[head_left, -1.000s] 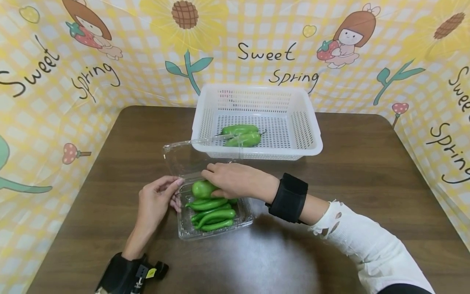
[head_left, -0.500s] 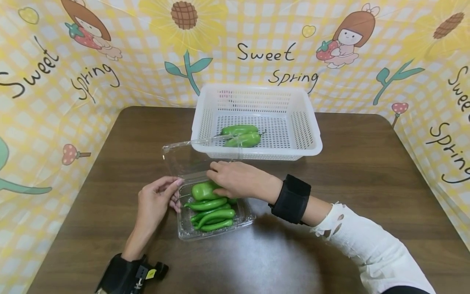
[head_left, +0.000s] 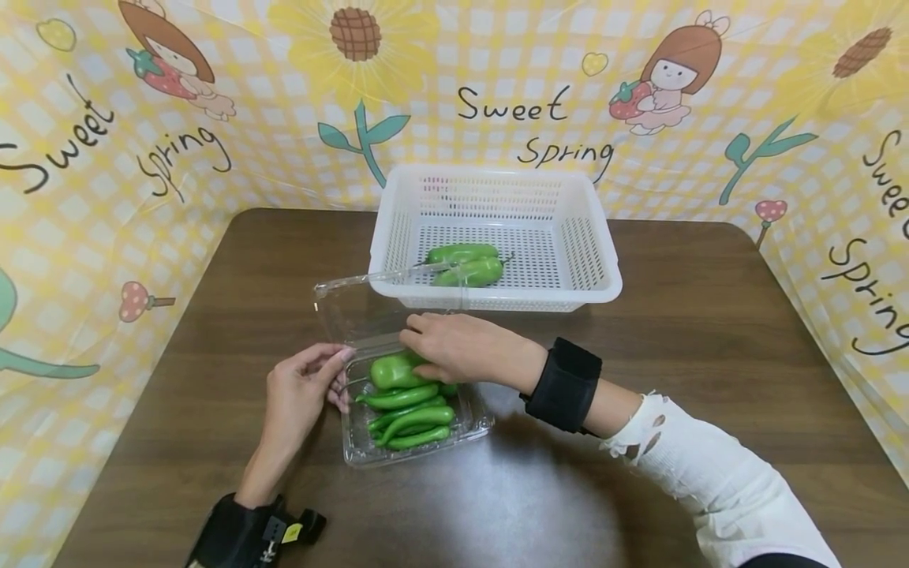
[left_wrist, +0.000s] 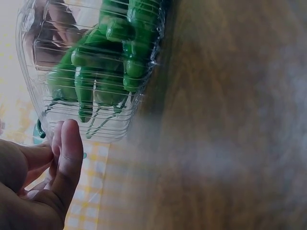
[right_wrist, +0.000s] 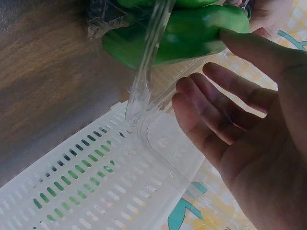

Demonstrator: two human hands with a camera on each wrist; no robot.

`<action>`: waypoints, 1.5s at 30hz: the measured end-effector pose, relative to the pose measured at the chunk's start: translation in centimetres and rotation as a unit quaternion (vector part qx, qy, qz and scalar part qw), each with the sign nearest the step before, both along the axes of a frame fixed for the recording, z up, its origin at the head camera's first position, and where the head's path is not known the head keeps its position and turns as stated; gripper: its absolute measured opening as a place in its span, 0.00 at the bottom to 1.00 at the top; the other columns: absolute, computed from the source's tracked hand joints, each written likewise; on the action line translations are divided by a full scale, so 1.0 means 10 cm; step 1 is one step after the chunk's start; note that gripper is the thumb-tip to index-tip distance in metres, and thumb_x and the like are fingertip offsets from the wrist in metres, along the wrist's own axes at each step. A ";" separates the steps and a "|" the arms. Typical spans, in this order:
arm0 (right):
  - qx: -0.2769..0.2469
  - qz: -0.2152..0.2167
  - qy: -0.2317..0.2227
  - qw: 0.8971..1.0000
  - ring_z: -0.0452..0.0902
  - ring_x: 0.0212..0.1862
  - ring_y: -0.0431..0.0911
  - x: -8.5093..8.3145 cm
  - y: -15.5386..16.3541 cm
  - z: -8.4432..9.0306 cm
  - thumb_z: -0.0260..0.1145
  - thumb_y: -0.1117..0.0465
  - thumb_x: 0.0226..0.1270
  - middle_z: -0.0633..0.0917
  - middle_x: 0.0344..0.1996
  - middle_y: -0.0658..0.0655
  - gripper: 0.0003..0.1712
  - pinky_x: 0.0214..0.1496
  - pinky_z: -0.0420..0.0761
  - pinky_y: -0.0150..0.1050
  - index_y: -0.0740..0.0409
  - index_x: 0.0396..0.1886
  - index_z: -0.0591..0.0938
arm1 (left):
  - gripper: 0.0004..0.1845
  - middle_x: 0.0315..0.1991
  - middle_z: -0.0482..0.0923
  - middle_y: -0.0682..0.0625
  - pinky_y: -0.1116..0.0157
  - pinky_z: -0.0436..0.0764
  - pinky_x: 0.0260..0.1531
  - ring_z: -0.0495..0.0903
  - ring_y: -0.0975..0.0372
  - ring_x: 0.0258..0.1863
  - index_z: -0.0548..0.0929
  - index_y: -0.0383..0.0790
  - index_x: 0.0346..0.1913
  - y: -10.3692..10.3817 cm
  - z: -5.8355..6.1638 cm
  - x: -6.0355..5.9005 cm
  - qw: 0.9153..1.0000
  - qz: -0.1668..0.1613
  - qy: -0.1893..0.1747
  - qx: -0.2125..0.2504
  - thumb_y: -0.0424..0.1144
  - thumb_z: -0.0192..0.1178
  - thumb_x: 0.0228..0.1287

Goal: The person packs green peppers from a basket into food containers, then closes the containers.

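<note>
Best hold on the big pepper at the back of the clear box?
I'd grip the big pepper round its thick body, from above and the right: it lies crosswise on its side, its thin stem points left, slimmer peppers crowd its near side, and the clear lid is raised behind.

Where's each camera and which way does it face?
Head: on the head, facing forward and down at the container; left hand, right hand show.
Left wrist: worn there, facing the container; left hand close, right hand behind.
Right wrist: worn there, facing the large pepper and basket; right hand close, left hand beyond.
Head and right wrist share the basket.
</note>
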State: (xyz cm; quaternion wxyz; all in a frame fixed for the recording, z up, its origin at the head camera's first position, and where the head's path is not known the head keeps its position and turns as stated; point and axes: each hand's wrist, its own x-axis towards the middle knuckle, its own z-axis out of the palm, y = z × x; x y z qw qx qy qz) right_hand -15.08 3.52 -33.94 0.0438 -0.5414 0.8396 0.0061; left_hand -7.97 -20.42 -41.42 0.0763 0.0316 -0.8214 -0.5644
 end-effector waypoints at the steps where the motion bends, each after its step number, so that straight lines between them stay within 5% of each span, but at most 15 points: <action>1: 0.000 0.001 -0.002 1.000 0.77 0.42 0.43 0.00 0.00 0.00 0.63 0.49 0.72 0.79 0.42 0.53 0.20 0.44 0.82 0.36 0.58 0.54 0.78 | 0.12 0.23 0.82 0.40 0.60 0.84 0.15 0.82 0.58 0.12 0.86 0.36 0.43 0.00 0.00 0.00 1.000 0.000 0.000 0.000 0.43 0.63 0.68; 13: -0.065 0.014 0.006 0.998 0.74 0.36 0.41 0.00 0.18 0.22 0.63 0.54 0.73 0.79 0.37 0.52 0.14 0.39 0.80 0.34 0.59 0.49 0.80 | 0.11 0.23 0.83 0.39 0.60 0.84 0.15 0.82 0.58 0.13 0.86 0.35 0.43 0.00 0.00 0.00 1.000 0.003 -0.004 0.007 0.42 0.64 0.68; 27: -0.121 -0.023 0.026 0.992 0.77 0.37 0.43 -0.16 0.60 0.61 0.63 0.62 0.70 0.81 0.38 0.54 0.05 0.39 0.82 0.34 0.59 0.42 0.79 | 0.12 0.23 0.83 0.41 0.60 0.84 0.15 0.82 0.58 0.12 0.87 0.36 0.43 0.00 0.01 -0.04 1.000 0.002 0.005 0.004 0.42 0.64 0.68; 40: -0.085 -0.088 0.021 0.992 0.76 0.36 0.47 -0.46 0.85 0.76 0.56 0.66 0.73 0.80 0.38 0.57 0.08 0.37 0.81 0.40 0.62 0.47 0.79 | 0.11 0.22 0.83 0.41 0.61 0.84 0.15 0.82 0.58 0.12 0.87 0.35 0.43 -0.02 0.03 -0.02 1.000 -0.002 0.009 -0.003 0.41 0.64 0.68; 45: -0.053 -0.109 0.017 0.993 0.80 0.44 0.51 -0.62 0.85 0.78 0.58 0.65 0.73 0.81 0.45 0.61 0.12 0.45 0.84 0.44 0.63 0.52 0.78 | 0.12 0.23 0.83 0.39 0.61 0.84 0.15 0.82 0.58 0.12 0.87 0.35 0.43 -0.02 0.02 0.02 1.000 -0.004 0.003 0.001 0.42 0.64 0.68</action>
